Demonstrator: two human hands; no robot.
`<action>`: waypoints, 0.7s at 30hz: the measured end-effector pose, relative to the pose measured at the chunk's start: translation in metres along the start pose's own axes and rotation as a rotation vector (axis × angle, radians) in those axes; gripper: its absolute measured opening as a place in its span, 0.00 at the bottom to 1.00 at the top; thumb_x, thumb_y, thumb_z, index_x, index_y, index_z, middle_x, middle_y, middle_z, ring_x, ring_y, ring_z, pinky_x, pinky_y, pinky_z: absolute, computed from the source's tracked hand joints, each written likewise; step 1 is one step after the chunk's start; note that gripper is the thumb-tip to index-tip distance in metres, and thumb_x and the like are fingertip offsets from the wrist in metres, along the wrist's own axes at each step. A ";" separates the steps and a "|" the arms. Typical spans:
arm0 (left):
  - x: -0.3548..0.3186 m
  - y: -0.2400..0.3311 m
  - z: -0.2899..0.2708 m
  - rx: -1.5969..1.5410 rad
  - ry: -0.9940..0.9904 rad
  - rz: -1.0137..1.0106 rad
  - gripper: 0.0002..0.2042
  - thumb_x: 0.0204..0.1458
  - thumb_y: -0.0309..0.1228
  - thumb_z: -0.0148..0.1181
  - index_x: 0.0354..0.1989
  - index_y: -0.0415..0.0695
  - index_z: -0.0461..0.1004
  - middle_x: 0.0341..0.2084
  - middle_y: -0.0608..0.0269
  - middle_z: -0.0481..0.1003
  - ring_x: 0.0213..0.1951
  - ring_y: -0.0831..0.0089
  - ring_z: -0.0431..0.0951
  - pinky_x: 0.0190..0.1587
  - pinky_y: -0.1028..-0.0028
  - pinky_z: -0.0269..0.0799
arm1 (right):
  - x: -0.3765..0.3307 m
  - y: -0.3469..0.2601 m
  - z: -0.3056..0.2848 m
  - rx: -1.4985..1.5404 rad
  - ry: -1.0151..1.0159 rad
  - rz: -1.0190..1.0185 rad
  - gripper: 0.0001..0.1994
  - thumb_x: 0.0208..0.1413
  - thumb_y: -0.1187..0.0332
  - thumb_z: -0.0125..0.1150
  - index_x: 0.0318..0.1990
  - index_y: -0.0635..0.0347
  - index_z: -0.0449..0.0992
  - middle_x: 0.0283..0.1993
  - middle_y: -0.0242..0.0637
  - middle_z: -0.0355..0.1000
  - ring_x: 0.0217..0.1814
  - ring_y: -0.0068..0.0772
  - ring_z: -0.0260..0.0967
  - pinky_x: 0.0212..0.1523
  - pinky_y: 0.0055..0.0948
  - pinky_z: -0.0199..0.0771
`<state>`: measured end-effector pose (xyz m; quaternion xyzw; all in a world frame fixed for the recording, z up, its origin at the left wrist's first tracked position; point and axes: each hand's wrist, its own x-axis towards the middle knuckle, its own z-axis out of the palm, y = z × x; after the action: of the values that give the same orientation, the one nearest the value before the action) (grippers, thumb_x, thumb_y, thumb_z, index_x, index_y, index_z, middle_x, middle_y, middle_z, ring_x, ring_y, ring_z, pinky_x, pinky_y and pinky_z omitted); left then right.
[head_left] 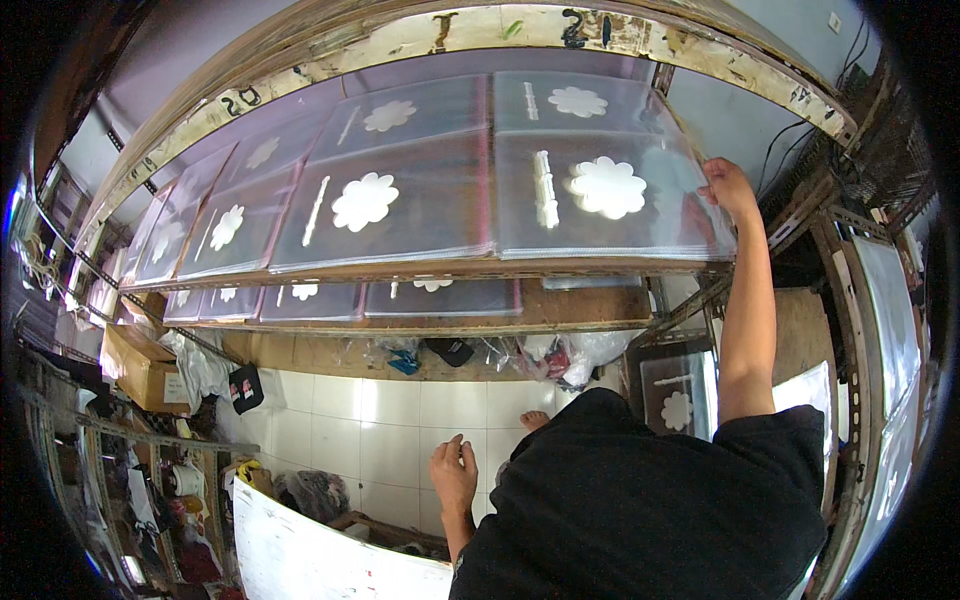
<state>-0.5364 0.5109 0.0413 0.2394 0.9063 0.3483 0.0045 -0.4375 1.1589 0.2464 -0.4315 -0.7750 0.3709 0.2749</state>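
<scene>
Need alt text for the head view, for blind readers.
A person's right hand is at the right edge of a shelved stack of clear sheets with a white flower shape; the empty left hand hangs over tiled floor.

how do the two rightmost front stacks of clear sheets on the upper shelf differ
The rightmost stack has a thick white bar; the left neighbour has a thinner one. The right hand is at the rightmost stack, not the left neighbour. The left neighbour has a pink right edge; the rightmost stack's shows none. Both are clear, with a white flower shape.
</scene>
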 end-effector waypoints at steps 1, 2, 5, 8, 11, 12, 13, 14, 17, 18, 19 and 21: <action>0.000 0.000 0.000 -0.003 0.001 -0.003 0.08 0.54 0.27 0.61 0.40 0.39 0.81 0.26 0.54 0.77 0.30 0.56 0.77 0.38 0.58 0.71 | 0.000 0.001 0.002 0.009 0.014 -0.007 0.13 0.61 0.75 0.48 0.51 0.63 0.72 0.44 0.37 0.73 0.31 0.29 0.78 0.25 0.24 0.71; 0.001 0.000 0.000 -0.005 0.002 -0.003 0.08 0.54 0.28 0.61 0.40 0.39 0.81 0.26 0.54 0.77 0.30 0.56 0.77 0.38 0.58 0.71 | 0.000 0.003 0.003 0.019 0.030 -0.013 0.12 0.61 0.74 0.48 0.51 0.63 0.72 0.44 0.37 0.73 0.31 0.29 0.78 0.25 0.24 0.70; 0.002 -0.001 0.000 -0.009 -0.003 0.009 0.08 0.54 0.28 0.61 0.40 0.39 0.81 0.26 0.54 0.77 0.30 0.56 0.77 0.38 0.58 0.70 | 0.008 0.012 0.001 -0.135 0.028 -0.053 0.13 0.62 0.74 0.47 0.52 0.61 0.72 0.46 0.36 0.73 0.31 0.29 0.77 0.26 0.25 0.71; 0.002 -0.003 -0.001 -0.011 -0.014 0.009 0.08 0.54 0.28 0.61 0.40 0.39 0.81 0.25 0.54 0.77 0.30 0.56 0.77 0.38 0.59 0.70 | -0.003 -0.007 0.003 -0.069 -0.012 0.040 0.14 0.61 0.75 0.46 0.52 0.60 0.72 0.48 0.35 0.73 0.34 0.29 0.78 0.30 0.26 0.73; 0.003 -0.004 0.000 -0.024 -0.015 0.009 0.08 0.55 0.28 0.61 0.40 0.39 0.81 0.25 0.54 0.77 0.29 0.56 0.77 0.38 0.59 0.70 | -0.006 -0.010 0.002 -0.034 -0.033 0.051 0.15 0.60 0.76 0.46 0.52 0.59 0.72 0.50 0.36 0.72 0.38 0.30 0.78 0.34 0.28 0.74; 0.003 -0.006 0.001 -0.021 -0.012 0.014 0.08 0.55 0.28 0.60 0.40 0.39 0.81 0.25 0.54 0.77 0.29 0.56 0.77 0.37 0.59 0.70 | -0.008 -0.012 0.002 -0.047 -0.047 0.060 0.15 0.59 0.77 0.46 0.52 0.59 0.72 0.50 0.36 0.72 0.39 0.30 0.77 0.35 0.28 0.73; 0.002 -0.009 0.003 -0.018 -0.009 0.020 0.08 0.55 0.28 0.60 0.40 0.39 0.81 0.25 0.54 0.77 0.29 0.57 0.77 0.37 0.59 0.70 | -0.009 -0.014 0.002 -0.060 -0.062 0.069 0.15 0.59 0.77 0.46 0.52 0.59 0.72 0.50 0.36 0.72 0.39 0.30 0.77 0.35 0.28 0.73; 0.003 -0.009 0.003 -0.015 -0.006 0.026 0.08 0.55 0.28 0.60 0.40 0.39 0.81 0.25 0.54 0.77 0.29 0.57 0.77 0.37 0.59 0.70 | -0.011 -0.016 0.002 -0.072 -0.076 0.078 0.15 0.58 0.78 0.46 0.52 0.59 0.72 0.51 0.36 0.72 0.40 0.30 0.77 0.36 0.29 0.73; 0.004 -0.005 0.001 0.000 -0.009 0.021 0.08 0.54 0.28 0.60 0.39 0.39 0.81 0.25 0.54 0.77 0.30 0.56 0.77 0.37 0.59 0.71 | -0.014 -0.015 0.002 -0.073 -0.077 0.047 0.17 0.56 0.79 0.46 0.52 0.59 0.72 0.51 0.37 0.72 0.39 0.30 0.76 0.35 0.30 0.73; 0.005 -0.005 0.001 0.000 -0.013 0.022 0.08 0.54 0.28 0.60 0.39 0.39 0.81 0.25 0.54 0.77 0.30 0.57 0.77 0.37 0.59 0.71 | -0.013 -0.014 0.001 -0.067 -0.085 0.047 0.18 0.56 0.79 0.45 0.53 0.59 0.72 0.51 0.37 0.72 0.38 0.29 0.75 0.35 0.30 0.73; 0.005 -0.004 0.001 0.001 -0.017 0.023 0.08 0.54 0.28 0.60 0.39 0.39 0.81 0.26 0.54 0.77 0.30 0.57 0.77 0.37 0.59 0.71 | -0.011 -0.012 0.000 -0.062 -0.092 0.046 0.18 0.55 0.80 0.45 0.53 0.59 0.72 0.51 0.37 0.72 0.38 0.29 0.75 0.35 0.30 0.73; 0.006 -0.003 0.001 0.000 -0.030 0.014 0.08 0.54 0.28 0.60 0.39 0.39 0.81 0.26 0.54 0.77 0.30 0.57 0.78 0.37 0.59 0.71 | -0.007 -0.005 0.000 -0.055 -0.098 0.024 0.18 0.54 0.80 0.45 0.53 0.60 0.72 0.50 0.37 0.72 0.37 0.29 0.75 0.34 0.30 0.72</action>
<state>-0.5430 0.5120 0.0398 0.2507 0.9045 0.3446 0.0156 -0.4363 1.1508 0.2501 -0.4294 -0.7922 0.3736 0.2201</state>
